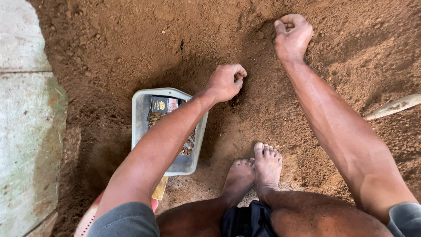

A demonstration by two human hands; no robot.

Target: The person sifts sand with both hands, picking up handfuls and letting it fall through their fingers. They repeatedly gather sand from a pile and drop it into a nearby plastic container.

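Both my hands, left (pixel 226 82) and right (pixel 292 36), are clenched on loose, crumbly brown soil (pixel 263 101), beside the grey plastic tray (pixel 139 112).

One camera on the head looks steeply down, quite near, at the soil (pixel 307 109), with the knees at the bottom edge and the hands further up.

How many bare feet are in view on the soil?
2. The left foot and right foot rest side by side on the brown soil, toes touching, just right of the grey tray.
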